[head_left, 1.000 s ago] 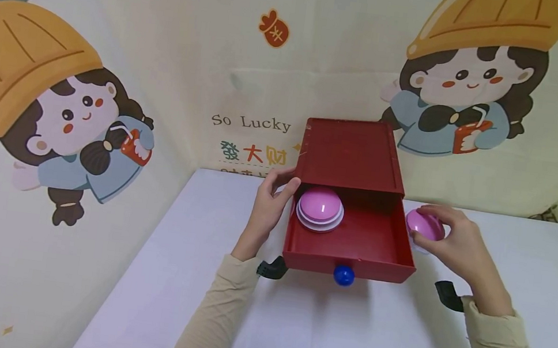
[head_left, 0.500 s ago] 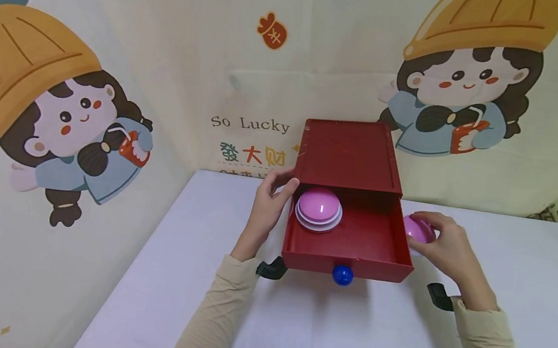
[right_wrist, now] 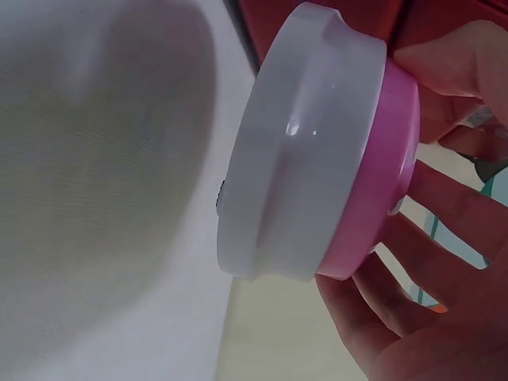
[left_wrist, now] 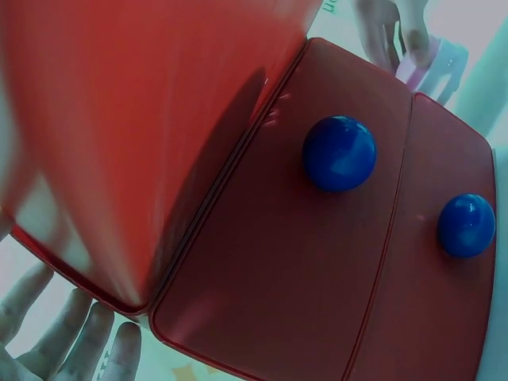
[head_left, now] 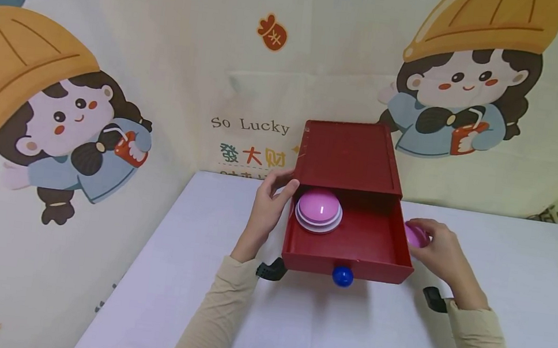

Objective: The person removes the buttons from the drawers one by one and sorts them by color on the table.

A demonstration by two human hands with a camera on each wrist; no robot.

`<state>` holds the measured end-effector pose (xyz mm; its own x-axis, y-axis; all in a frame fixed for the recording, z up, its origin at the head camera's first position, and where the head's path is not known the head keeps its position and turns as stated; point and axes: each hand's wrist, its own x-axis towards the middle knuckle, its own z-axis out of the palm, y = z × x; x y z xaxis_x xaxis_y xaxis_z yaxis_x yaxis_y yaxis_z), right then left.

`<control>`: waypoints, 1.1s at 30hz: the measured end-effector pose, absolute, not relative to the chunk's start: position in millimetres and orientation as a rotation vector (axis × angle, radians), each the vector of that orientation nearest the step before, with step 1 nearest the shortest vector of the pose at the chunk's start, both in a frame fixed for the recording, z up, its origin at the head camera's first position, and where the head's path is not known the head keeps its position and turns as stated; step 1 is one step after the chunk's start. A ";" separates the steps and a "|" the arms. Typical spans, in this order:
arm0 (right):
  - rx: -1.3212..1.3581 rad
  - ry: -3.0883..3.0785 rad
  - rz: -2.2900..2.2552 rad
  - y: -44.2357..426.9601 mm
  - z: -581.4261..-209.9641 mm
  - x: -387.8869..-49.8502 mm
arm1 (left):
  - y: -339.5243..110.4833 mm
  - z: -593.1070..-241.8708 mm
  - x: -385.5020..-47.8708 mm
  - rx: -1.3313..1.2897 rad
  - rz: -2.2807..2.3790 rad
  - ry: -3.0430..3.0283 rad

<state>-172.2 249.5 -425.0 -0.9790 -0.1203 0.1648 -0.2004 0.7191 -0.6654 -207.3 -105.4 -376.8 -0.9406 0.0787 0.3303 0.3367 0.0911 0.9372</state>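
Observation:
A red drawer box point(head_left: 349, 156) stands at the back of the table with its top drawer point(head_left: 370, 237) pulled out. In the drawer's back left lies a pink-and-white round push light point(head_left: 319, 207). My left hand point(head_left: 266, 210) rests against the box's left side, fingers extended along it in the left wrist view. Right of the box, my right hand point(head_left: 439, 253) holds a second pink-and-white round piece point(head_left: 415, 235) by its pink dome; the right wrist view shows its white base point(right_wrist: 298, 151) tilted, fingertips and thumb round the pink part point(right_wrist: 381, 175).
Blue round knobs point(left_wrist: 340, 153) stick out from the box's fronts; the pulled-out drawer's knob point(head_left: 342, 276) faces me. A white table point(head_left: 312, 329) lies below, backed by a printed cloth point(head_left: 247, 94). Black bands show at both wrists.
My right hand has moved a little left and down with the round piece, closer to the box's right side. The left hand has stayed at the box.

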 end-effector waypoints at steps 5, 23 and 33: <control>0.265 -2.825 1.100 249.0 -429.3 -174.2 | -105.5 -377.4 -208.4 -0.417 -1.970 -2.163; 0.362 -2.816 1.078 251.1 -452.0 -184.0 | -101.8 -349.4 -188.2 -0.421 -2.008 -2.172; 0.332 -2.857 1.084 248.7 -454.7 -186.5 | -101.1 -349.7 -188.8 -0.413 -1.997 -2.181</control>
<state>-186.5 248.7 -454.7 -0.9744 -0.1766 0.1390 -0.2244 0.7284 -0.6474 -188.8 -101.1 -349.7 -0.9499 0.0972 0.2970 0.3044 0.0727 0.9498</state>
